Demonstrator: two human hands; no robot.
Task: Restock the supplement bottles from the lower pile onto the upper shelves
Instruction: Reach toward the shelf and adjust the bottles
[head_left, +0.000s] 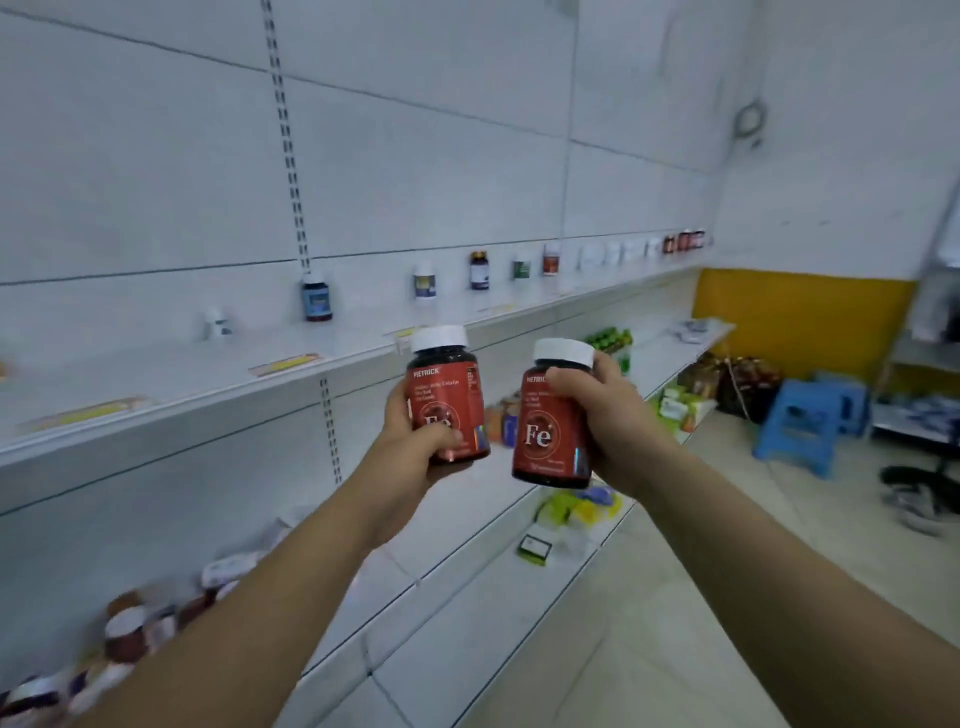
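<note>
Both arms are raised in front of the white shelving. My left hand (415, 447) grips a dark bottle with a red "Fe" label and white cap (448, 395) from below and behind. My right hand (602, 415) grips a second, matching red-label bottle (550, 431) from its right side, tilted slightly. The two bottles are side by side, a little apart, just in front of the upper shelf (218, 395). That shelf carries a sparse row of single bottles (317, 297). The lower pile of bottles (124, 634) lies blurred at the bottom left.
Mixed packets (582, 509) and a small green box (535, 548) lie on the lower shelves. Green and white boxes (680, 408) sit further right. Blue plastic stools (802, 431) stand on the tiled floor by a yellow wall, with a metal rack at the far right.
</note>
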